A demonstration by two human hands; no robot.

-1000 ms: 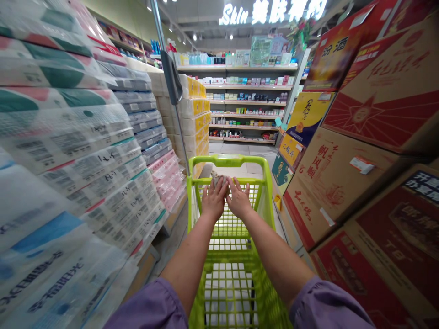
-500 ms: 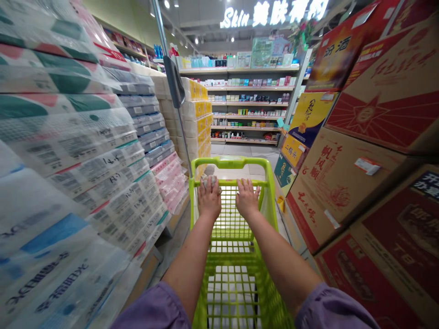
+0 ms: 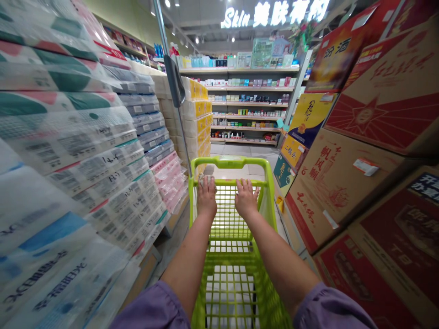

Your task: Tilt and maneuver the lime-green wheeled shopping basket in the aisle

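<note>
In the head view a lime-green shopping basket cart (image 3: 270,201) with a grid bottom stretches out below me, and its contents space shows only bare mesh. My left hand (image 3: 206,197) presses a pale, crumpled cloth (image 3: 214,184) against the cart's green crossbar (image 3: 226,183), near its left end; most of the cloth is hidden under the fingers. Farther right on the same bar lies my right hand (image 3: 246,199), fingers stretched over it and thumb apart, holding nothing visible. A grey telescopic pull handle (image 3: 174,82) rises at the cart's left side.
Plastic-wrapped tissue packs (image 3: 113,169) are stacked high on the left. Cardboard drink cartons (image 3: 343,178) tower close on the right. Ahead, past a tiled floor (image 3: 236,150), stand shelves (image 3: 250,103) of small boxes and bottles under a lit sign (image 3: 274,13).
My left hand has slid slightly left along the crossbar with the cloth under it. My right hand has stayed nearly in place, and the cart looks unmoved.
</note>
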